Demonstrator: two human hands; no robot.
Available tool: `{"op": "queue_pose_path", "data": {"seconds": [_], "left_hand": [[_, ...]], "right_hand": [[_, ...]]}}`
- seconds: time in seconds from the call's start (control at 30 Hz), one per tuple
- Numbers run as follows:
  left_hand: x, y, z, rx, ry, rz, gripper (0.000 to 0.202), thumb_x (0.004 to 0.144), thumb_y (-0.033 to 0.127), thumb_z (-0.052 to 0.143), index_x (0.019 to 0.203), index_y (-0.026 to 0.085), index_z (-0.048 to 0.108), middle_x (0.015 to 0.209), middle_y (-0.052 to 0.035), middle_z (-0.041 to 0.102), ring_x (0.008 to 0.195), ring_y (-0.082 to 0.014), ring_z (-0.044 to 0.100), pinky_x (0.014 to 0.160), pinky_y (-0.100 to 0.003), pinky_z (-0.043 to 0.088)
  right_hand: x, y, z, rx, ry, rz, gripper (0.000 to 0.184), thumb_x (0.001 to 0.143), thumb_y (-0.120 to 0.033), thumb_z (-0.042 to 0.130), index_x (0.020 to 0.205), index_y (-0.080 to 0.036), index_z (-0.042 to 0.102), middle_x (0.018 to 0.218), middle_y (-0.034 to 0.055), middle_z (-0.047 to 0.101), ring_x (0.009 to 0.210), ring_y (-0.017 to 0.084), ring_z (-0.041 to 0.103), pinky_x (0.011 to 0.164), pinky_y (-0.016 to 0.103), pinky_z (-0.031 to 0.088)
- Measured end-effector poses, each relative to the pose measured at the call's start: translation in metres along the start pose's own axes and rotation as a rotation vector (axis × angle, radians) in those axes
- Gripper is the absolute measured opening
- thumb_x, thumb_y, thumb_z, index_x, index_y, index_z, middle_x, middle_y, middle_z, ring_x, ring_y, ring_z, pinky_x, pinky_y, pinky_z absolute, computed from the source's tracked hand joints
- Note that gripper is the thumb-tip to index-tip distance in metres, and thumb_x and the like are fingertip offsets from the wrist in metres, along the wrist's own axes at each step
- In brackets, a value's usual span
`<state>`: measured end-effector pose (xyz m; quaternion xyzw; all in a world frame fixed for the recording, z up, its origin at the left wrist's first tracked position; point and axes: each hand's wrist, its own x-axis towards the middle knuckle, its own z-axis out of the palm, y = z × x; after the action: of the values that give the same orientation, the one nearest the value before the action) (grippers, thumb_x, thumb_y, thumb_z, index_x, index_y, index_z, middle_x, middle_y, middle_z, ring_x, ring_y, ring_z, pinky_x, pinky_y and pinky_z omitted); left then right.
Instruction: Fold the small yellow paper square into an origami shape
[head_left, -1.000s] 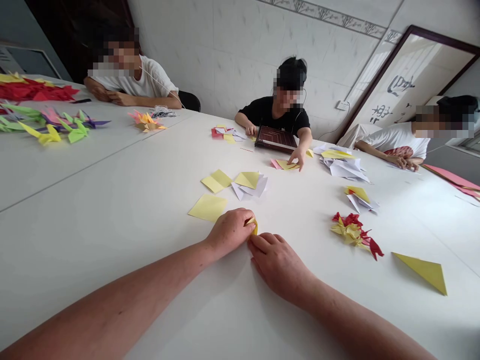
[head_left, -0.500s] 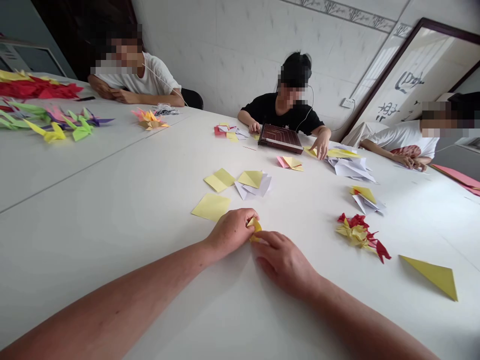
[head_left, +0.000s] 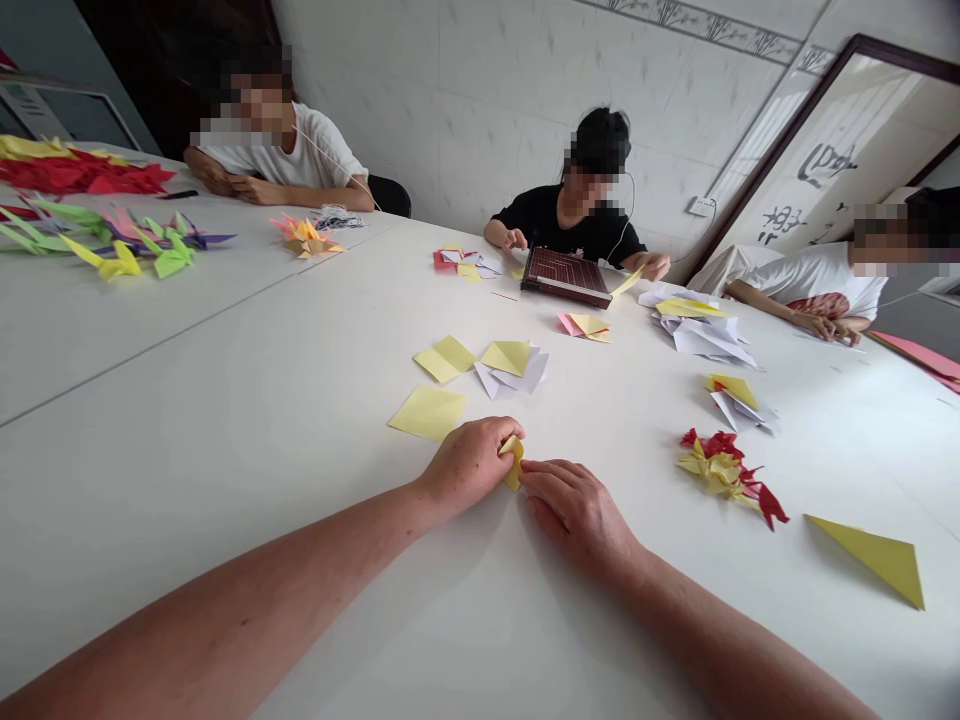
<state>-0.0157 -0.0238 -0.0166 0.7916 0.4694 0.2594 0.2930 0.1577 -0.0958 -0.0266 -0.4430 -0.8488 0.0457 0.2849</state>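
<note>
One narrow left grip (head_left: pixel 471 463) pinches folded yellow paper's (head_left: pixel 513 462) edge, right hand (head_left: pixel 576 515) beside.

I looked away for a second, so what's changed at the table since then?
The right hand has eased rightward, its fingertips now beside the folded yellow paper that the left hand keeps pinching. Across the table, a co-worker's hand has moved back past the dark board, with a yellow sheet raised beside it. The white paper pile and red-and-yellow paper cranes stayed put.
</note>
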Motion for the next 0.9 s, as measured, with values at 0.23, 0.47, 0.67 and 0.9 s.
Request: {"op": "queue_pose_path", "data": {"seconds": [0.23, 0.47, 0.67, 0.9], "left_hand": [[0.0, 0.0, 0.0, -0.005, 0.001, -0.005, 0.036, 0.076, 0.013, 0.047, 0.103, 0.024, 0.068, 0.087, 0.0012, 0.071, 0.073, -0.0159, 0.062, 0.068, -0.025, 0.048], [-0.001, 0.0, 0.0, -0.027, -0.013, -0.023, 0.033, 0.078, 0.016, 0.047, 0.102, 0.024, 0.068, 0.075, 0.0027, 0.066, 0.066, -0.0144, 0.059, 0.06, -0.023, 0.045], [0.0, -0.001, 0.001, -0.024, -0.005, -0.023, 0.034, 0.076, 0.016, 0.047, 0.102, 0.023, 0.067, 0.068, 0.0037, 0.062, 0.062, -0.0135, 0.057, 0.056, -0.023, 0.043], [0.001, 0.002, -0.002, -0.046, -0.017, -0.038, 0.031, 0.076, 0.017, 0.047, 0.097, 0.022, 0.068, 0.077, 0.0017, 0.068, 0.066, -0.0147, 0.059, 0.061, -0.024, 0.046]], "right_hand": [[-0.014, 0.002, -0.003, -0.005, -0.082, -0.024, 0.05, 0.085, -0.007, 0.044, 0.133, -0.017, 0.043, 0.124, 0.0131, 0.064, 0.119, 0.025, 0.057, 0.094, 0.043, 0.048], [-0.013, -0.003, -0.007, -0.032, -0.17, -0.015, 0.052, 0.084, -0.007, 0.045, 0.135, -0.015, 0.041, 0.13, 0.0132, 0.061, 0.122, 0.027, 0.051, 0.096, 0.047, 0.045], [-0.01, -0.007, -0.013, -0.101, -0.286, 0.002, 0.048, 0.09, -0.013, 0.046, 0.138, -0.016, 0.045, 0.144, 0.0101, 0.049, 0.125, 0.026, 0.048, 0.1, 0.045, 0.043], [-0.005, -0.005, -0.014, -0.114, -0.312, -0.005, 0.055, 0.089, -0.015, 0.048, 0.143, -0.016, 0.039, 0.138, 0.0102, 0.054, 0.12, 0.025, 0.049, 0.1, 0.043, 0.043]]}}
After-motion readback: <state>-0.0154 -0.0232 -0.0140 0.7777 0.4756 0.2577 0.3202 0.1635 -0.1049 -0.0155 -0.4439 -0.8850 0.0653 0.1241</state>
